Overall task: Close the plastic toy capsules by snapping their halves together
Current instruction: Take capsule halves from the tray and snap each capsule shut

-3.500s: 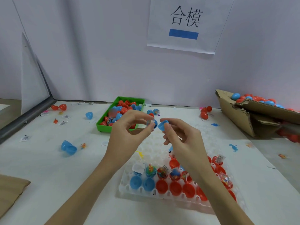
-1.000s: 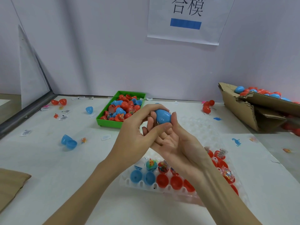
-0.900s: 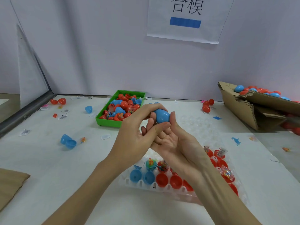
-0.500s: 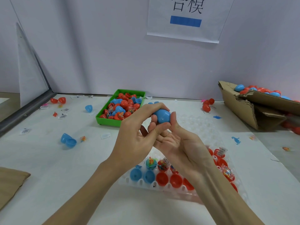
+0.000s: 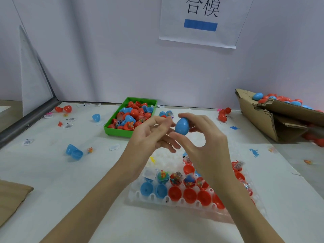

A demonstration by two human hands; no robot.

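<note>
A closed blue egg-shaped capsule (image 5: 182,126) is held up above the table, pinched between the thumb and fingers of my right hand (image 5: 205,146). My left hand (image 5: 149,137) is just to its left with fingers loosely spread, and it grips nothing. Below the hands lies a clear plastic tray (image 5: 138,195) with rows of open blue and red capsule halves, some holding small toys.
A green bin (image 5: 110,129) of loose red and blue halves stands behind the hands. A torn cardboard box (image 5: 273,120) with closed capsules is at the right. Loose halves (image 5: 74,152), tiny toys and paper slips lie scattered on the white table. A brown cardboard piece (image 5: 10,199) lies at the left edge.
The two blue halves have been pressed together into one capsule. My left hand has let go and drawn back to the left, and my right hand now holds the capsule alone.
</note>
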